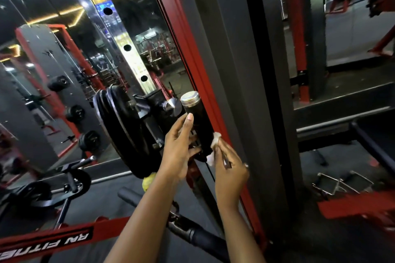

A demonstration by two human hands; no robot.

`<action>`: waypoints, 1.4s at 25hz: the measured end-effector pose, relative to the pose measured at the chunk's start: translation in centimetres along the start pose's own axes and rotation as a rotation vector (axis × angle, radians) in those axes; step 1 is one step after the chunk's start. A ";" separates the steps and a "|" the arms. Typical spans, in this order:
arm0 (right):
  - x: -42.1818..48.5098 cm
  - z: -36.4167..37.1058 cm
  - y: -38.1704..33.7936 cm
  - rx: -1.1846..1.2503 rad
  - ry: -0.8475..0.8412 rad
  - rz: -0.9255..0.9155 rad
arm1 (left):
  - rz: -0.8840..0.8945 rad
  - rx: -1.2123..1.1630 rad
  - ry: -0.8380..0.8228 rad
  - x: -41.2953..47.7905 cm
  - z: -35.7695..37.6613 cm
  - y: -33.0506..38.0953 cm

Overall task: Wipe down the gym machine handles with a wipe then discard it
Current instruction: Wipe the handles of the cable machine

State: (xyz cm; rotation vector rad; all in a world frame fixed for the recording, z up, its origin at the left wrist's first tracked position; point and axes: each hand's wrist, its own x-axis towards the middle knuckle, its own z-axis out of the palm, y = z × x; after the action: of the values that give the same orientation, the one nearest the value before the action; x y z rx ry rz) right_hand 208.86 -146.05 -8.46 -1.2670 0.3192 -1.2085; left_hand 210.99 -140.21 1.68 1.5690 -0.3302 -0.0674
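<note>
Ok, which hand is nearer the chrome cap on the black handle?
Left. The left hand has its thumb up the handle, tip just below the chrome cap; the right hand is lower, pressing the wipe against the handle's base.

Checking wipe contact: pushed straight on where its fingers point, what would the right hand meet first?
Likely the black cylindrical chrome-capped handle; the right hand holds a white wipe against its base.
</note>
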 end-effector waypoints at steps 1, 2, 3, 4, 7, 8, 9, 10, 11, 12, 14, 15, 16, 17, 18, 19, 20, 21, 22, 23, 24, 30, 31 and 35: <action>-0.1 -0.5 0.3 0.013 0.007 0.075 | 0.004 0.001 -0.007 0.0 -0.1 0.0; 0.2 -0.7 0.0 0.048 0.013 0.146 | 0.010 0.001 -0.013 0.0 -0.2 -0.1; 0.8 -0.7 -0.8 0.084 0.010 0.163 | 0.017 0.001 -0.021 0.0 -0.2 0.0; 1.8 -0.5 -2.0 0.107 -0.005 0.103 | 0.022 0.006 -0.028 0.1 -0.3 -0.1; 4.0 1.2 -5.8 0.102 -0.145 -0.190 | 0.039 0.001 -0.055 0.2 -0.2 -0.2; 3.9 1.6 -6.2 0.086 -0.160 -0.240 | 0.048 -0.004 -0.061 0.1 -0.2 -0.2; 3.4 1.8 -5.9 0.058 -0.145 -0.263 | 0.049 -0.005 -0.057 0.0 -0.2 -0.2; 2.7 1.9 -5.0 0.025 -0.107 -0.268 | 0.044 -0.007 -0.052 -0.1 -0.1 -0.1; 1.9 1.8 -3.9 -0.008 -0.063 -0.266 | 0.039 -0.013 -0.043 -0.1 -0.2 -0.1; 1.0 1.7 -2.8 -0.029 -0.025 -0.263 | 0.033 -0.016 -0.033 -0.1 -0.2 -0.2; -0.3 1.5 -0.8 -0.039 0.025 -0.244 | 0.016 -0.028 -0.024 -0.1 -0.2 -0.2; -0.8 1.5 0.0 -0.042 0.042 -0.212 | 0.015 -0.029 -0.025 0.0 -0.2 -0.2; -1.2 1.4 0.8 -0.048 0.056 -0.151 | 0.021 -0.029 -0.032 0.0 -0.2 -0.1; -1.5 1.1 1.4 -0.049 0.060 -0.069 | 0.024 -0.031 -0.043 -0.1 -0.3 -0.1; -1.3 0.6 1.7 -0.038 0.057 0.007 | 0.021 -0.036 -0.051 -0.1 -0.3 -0.1; -0.5 0.2 1.5 -0.023 0.054 0.050 | 0.015 -0.036 -0.053 -0.1 -0.4 -0.1; 0.9 0.1 0.8 -0.010 0.041 0.045 | 0.014 -0.030 -0.055 0.0 -0.4 -0.1; 2.6 0.1 -0.4 0.003 0.004 -0.003 | 0.017 -0.022 -0.058 0.0 -0.5 -0.1; 4.5 0.4 -1.9 0.017 -0.060 -0.072 | 0.023 -0.015 -0.058 0.1 -0.5 -0.1; 6.0 0.9 -3.5 0.033 -0.143 -0.139 | 0.029 -0.009 -0.053 0.1 -0.4 -0.1; 6.9 1.4 -4.7 0.046 -0.218 -0.183 | 0.034 -0.004 -0.051 0.1 -0.4 -0.2; 4.4 0.9 -2.3 0.052 -0.218 -0.134 | 0.054 -0.017 -0.057 0.1 -0.5 -0.5; 3.9 0.7 -1.6 0.064 -0.221 -0.095 | 0.052 -0.024 -0.058 0.1 -0.4 -0.5; 1.7 0.4 0.9 0.057 -0.155 0.025 | 0.028 -0.046 -0.042 -0.1 -0.2 -0.2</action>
State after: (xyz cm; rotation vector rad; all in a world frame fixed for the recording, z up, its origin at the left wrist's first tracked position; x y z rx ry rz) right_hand 210.30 -147.43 -8.37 -1.2950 0.1852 -1.0840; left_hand 211.01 -139.99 1.44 1.5186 -0.3812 -0.0859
